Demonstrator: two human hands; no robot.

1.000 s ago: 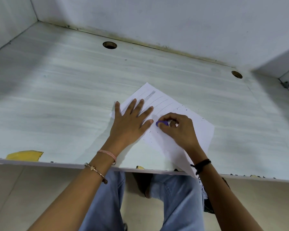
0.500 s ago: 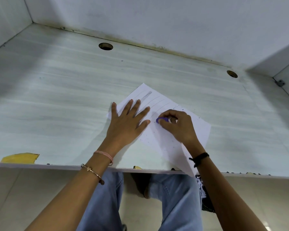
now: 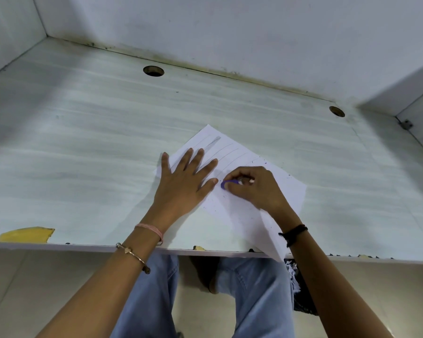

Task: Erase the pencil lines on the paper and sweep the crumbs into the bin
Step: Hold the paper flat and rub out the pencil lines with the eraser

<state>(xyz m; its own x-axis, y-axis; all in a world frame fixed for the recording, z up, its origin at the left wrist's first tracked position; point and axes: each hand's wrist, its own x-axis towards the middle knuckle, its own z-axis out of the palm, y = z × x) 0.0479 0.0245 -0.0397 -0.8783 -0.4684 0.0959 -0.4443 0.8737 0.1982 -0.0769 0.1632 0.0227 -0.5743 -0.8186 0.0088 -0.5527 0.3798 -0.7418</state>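
While left hand pins paper, right pinches eraser.

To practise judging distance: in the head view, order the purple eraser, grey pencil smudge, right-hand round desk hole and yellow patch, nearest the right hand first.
1. Purple eraser, pinched in the right hand.
2. Grey pencil smudge, far corner of the white paper.
3. Round desk hole, far right.
4. Yellow patch, near-left edge.
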